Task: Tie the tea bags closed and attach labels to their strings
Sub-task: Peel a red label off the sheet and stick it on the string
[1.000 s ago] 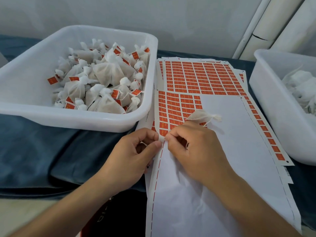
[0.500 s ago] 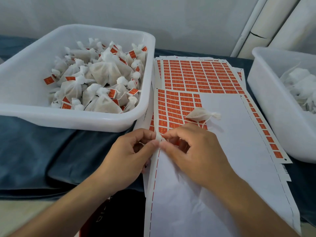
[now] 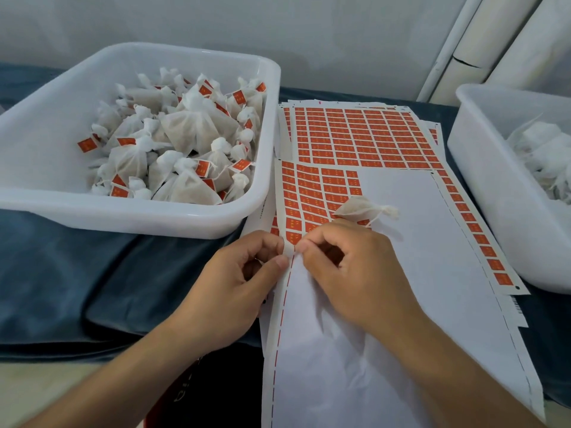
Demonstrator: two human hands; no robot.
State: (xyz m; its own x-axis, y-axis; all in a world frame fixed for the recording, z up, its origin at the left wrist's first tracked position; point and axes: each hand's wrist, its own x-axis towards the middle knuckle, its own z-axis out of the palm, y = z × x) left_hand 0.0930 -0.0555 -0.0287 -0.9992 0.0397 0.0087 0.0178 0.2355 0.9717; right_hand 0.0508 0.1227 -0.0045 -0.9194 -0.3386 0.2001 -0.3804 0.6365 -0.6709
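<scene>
— Tea bag [image 3: 355, 210]: where is it kept?

— It is tucked beyond the right hand [image 3: 349, 273], on the label sheet [image 3: 401, 242], its tied neck pointed away from the sheet's orange corner. Whether it is gripped or merely lies there cannot be told.

— And the hands?

— A small pale label [image 3: 289, 250] is pinched between the fingertips of the left hand [image 3: 244, 279] and of the right, just below the remaining orange labels [image 3: 304, 196]. A second ago the fingertips were pressed lower against the sheet; now the piece is lifted clear, so a label is judged peeled and ready for the string.

— Farther out?

— Left of the sheet, finished bags are heaped in the left bin [image 3: 129, 211]; right of it, unlabelled ones wait in the right bin [image 3: 494, 186]. Full sheets [image 3: 364, 134] are stacked behind.
</scene>
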